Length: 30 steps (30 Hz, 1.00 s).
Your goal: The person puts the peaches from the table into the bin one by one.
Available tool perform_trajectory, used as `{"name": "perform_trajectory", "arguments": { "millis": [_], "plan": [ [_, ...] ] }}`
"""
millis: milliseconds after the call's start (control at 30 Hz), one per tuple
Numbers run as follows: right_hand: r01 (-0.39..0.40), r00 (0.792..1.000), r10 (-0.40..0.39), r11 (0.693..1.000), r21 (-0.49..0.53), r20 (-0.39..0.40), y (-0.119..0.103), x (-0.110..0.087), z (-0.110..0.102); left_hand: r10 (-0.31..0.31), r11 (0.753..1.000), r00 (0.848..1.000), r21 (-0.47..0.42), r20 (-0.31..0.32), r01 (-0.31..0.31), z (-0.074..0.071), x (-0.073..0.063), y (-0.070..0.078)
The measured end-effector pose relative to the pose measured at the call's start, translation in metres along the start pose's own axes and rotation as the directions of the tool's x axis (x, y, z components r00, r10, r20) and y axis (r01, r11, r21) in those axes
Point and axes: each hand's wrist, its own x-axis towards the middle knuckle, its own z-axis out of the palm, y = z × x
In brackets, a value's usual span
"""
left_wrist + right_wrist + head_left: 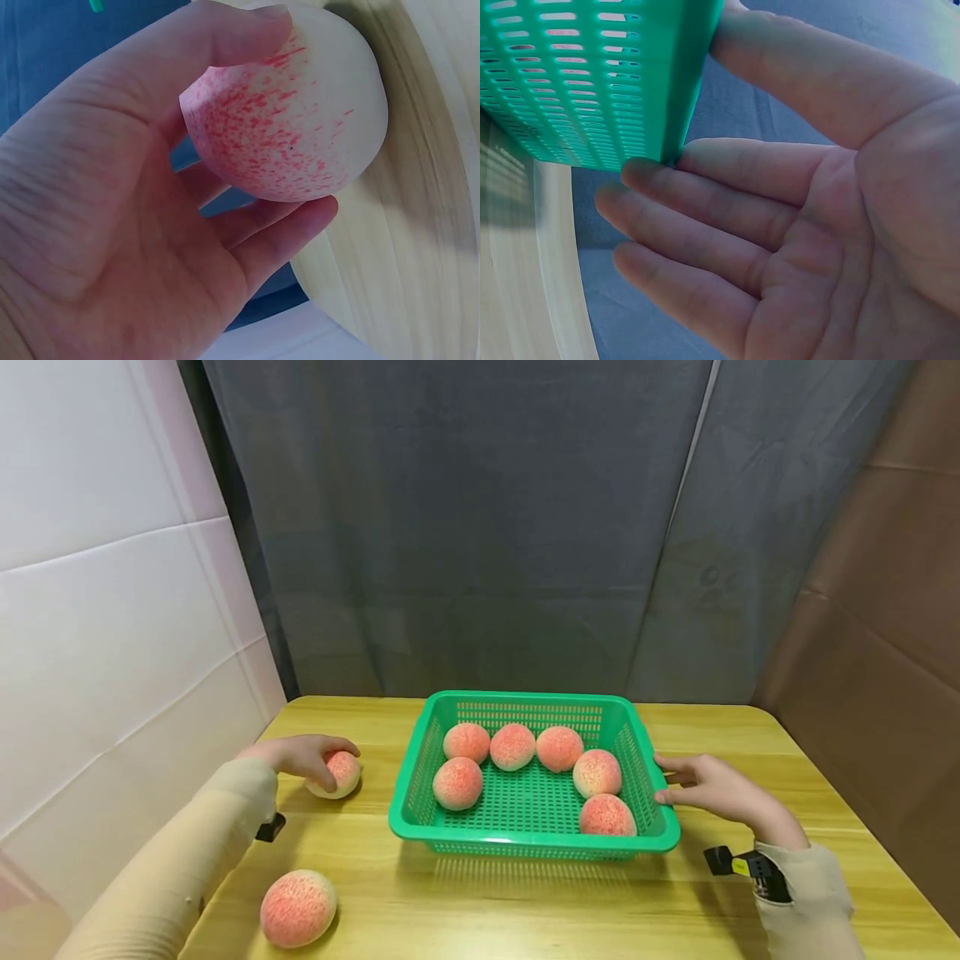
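My left hand [306, 757] grips a pink-and-cream peach [343, 774] at the table's left side. In the left wrist view, the thumb lies over the peach [292, 120] and the fingers reach around its other side. My right hand [712, 789] pinches the right rim of a green plastic basket [517, 839]. The right wrist view has its thumb at the basket's rim [679, 90] and the index fingertip against the outer side, with the other fingers extended below. Several peaches lie in the basket, among them one peach [607, 816] at the near right corner.
Another loose peach [298, 908] sits on the wooden table [487, 918] near the front left, by the left forearm. A dark grey curtain [465, 527] hangs behind the table. White sheeting [112, 610] borders the left, brown sheeting [885, 635] the right.
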Motion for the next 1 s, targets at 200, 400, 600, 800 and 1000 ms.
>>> {"name": "perform_trajectory", "arguments": {
  "millis": [200,400,600,800,1000],
  "plan": [
    [-0.002,1.000,0.001,1.000,-0.011,-0.005,0.000,0.000,-0.002,-0.001,1.000,1.000,-0.011,-0.003,0.001,0.001,0.002,0.000],
    [0.001,1.000,-0.001,1.000,-0.021,-0.008,-0.001,0.001,-0.003,-0.002,1.000,1.000,-0.002,-0.005,0.002,-0.001,0.001,0.002],
    [0.001,1.000,-0.002,1.000,-0.023,-0.009,-0.001,0.002,-0.002,0.010,1.000,0.999,-0.028,0.030,-0.009,-0.004,-0.001,0.004],
    [0.002,1.000,-0.002,1.000,-0.008,-0.007,0.000,0.002,0.000,0.006,1.000,1.000,-0.019,0.020,-0.006,-0.008,-0.002,0.003],
    [0.000,1.000,0.000,1.000,-0.005,-0.008,-0.001,0.001,0.000,-0.018,0.999,1.000,0.041,-0.005,0.018,-0.012,0.000,0.001]
  ]
}}
